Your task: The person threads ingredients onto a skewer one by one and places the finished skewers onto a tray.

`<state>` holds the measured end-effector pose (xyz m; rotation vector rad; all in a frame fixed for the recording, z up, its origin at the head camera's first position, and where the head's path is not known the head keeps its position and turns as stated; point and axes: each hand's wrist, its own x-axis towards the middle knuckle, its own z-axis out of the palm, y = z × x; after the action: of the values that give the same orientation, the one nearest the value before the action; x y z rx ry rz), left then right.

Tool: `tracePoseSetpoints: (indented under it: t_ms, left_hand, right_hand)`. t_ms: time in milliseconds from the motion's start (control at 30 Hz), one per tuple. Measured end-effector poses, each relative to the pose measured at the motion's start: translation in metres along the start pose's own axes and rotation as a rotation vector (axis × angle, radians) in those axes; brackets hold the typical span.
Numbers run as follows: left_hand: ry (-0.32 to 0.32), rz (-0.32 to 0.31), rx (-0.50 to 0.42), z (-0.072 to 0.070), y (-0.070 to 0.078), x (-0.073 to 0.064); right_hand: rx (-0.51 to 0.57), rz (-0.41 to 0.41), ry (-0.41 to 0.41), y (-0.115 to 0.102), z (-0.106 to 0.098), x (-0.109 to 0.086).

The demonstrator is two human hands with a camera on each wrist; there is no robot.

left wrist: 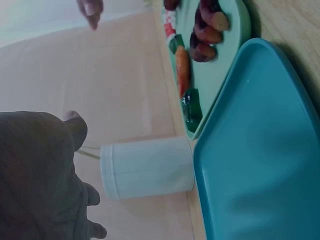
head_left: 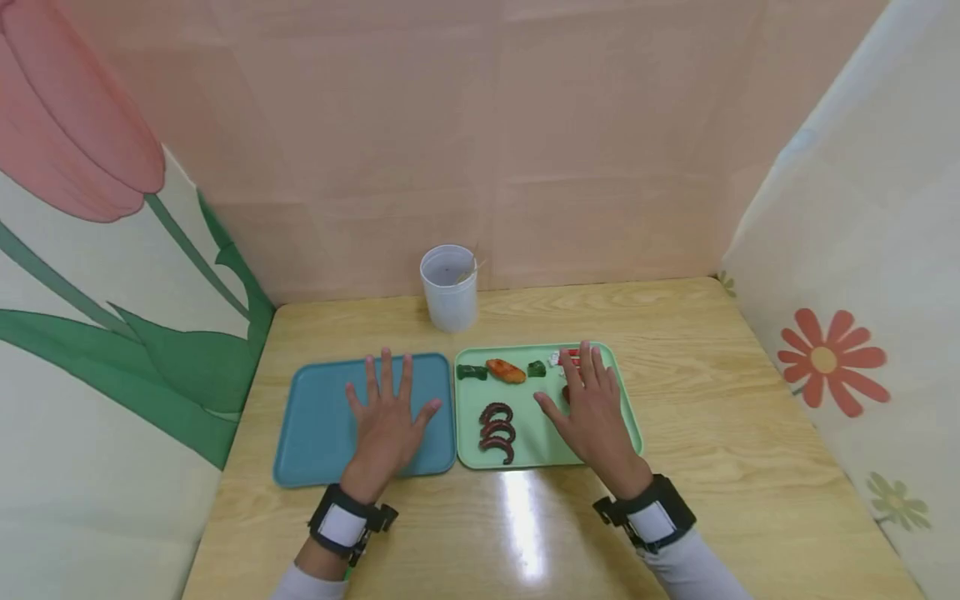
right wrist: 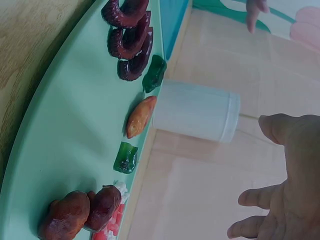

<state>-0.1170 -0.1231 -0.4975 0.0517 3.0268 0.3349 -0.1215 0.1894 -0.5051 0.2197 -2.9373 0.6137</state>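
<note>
My left hand point(head_left: 386, 427) hovers with spread fingers above the bare blue tray point(head_left: 318, 421). Over the right part of the light green tray point(head_left: 536, 429), my right hand point(head_left: 597, 421) is also spread, holding nothing. Three dark red curled tentacle pieces point(right wrist: 129, 42) lie in a row on the green tray. Along its far side are a dark green piece point(head_left: 472, 372), an orange-brown piece point(head_left: 506, 371), another green piece point(right wrist: 126, 157) and red-and-white pieces point(right wrist: 111, 222). Two brown rounded lumps point(right wrist: 65, 216), mostly hidden by my right hand in the head view, sit near these.
A white plastic cup point(head_left: 450, 292) with thin sticks point(head_left: 471, 272) in it stands behind the trays. The trays lie side by side on a wooden table point(head_left: 720, 433). A pinkish cloth point(head_left: 375, 150) hangs at the back, with flower-printed cloths at both sides.
</note>
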Motion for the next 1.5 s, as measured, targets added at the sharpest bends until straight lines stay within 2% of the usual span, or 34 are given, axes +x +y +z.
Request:
tracePoseSetpoints:
  t_ms: [100, 167, 233, 300, 367, 400, 533, 700, 833, 933, 1067, 1233, 1333, 1500]
  left_hand:
    - [0.011, 0.003, -0.019, 0.004, -0.003, -0.001]
    - [0.035, 0.010, -0.088, 0.006, -0.003, 0.000]
    - [0.057, 0.009, -0.229, 0.008, -0.002, 0.006]
    - [0.085, 0.004, -0.406, 0.008, 0.002, 0.018]
    - [0.113, -0.010, -0.578, 0.007, 0.007, 0.035]
    - [0.134, -0.016, -0.633, 0.007, 0.010, 0.045]
    - [0.195, -0.045, -0.791, 0.007, 0.022, 0.084]
    - [0.276, -0.087, -0.980, 0.009, 0.036, 0.121]
    - [0.328, -0.108, -1.034, 0.017, 0.042, 0.141]
    - [0.314, -0.113, -1.050, 0.026, 0.046, 0.148]
    - [0.300, -0.093, -1.067, 0.034, 0.056, 0.153]
    - [0.349, -0.062, -1.057, 0.033, 0.067, 0.161]
    - [0.347, -0.069, -1.049, 0.033, 0.072, 0.165]
    - [0.332, -0.098, -1.066, 0.030, 0.078, 0.166]
  right_hand:
    - [0.003, -0.006, -0.004, -0.002, 0.002, -0.001]
    - [0.016, -0.023, 0.006, -0.004, 0.003, 0.000]
    - [0.065, -0.036, 0.017, -0.007, 0.003, 0.005]
    - [0.137, -0.044, 0.027, -0.013, 0.000, 0.017]
    - [0.240, -0.048, 0.039, -0.021, -0.004, 0.035]
    - [0.299, -0.052, 0.046, -0.026, -0.007, 0.047]
    - [0.471, -0.075, 0.083, -0.049, -0.017, 0.102]
    - [0.566, -0.078, 0.124, -0.068, -0.024, 0.166]
    - [0.627, -0.066, 0.156, -0.069, -0.020, 0.198]
    - [0.673, -0.074, 0.167, -0.065, -0.014, 0.209]
    - [0.686, -0.124, 0.155, -0.061, -0.009, 0.210]
    - [0.625, -0.172, 0.196, -0.062, -0.004, 0.209]
    - [0.599, -0.160, 0.229, -0.064, -0.005, 0.208]
    - [0.638, -0.134, 0.230, -0.067, -0.008, 0.205]
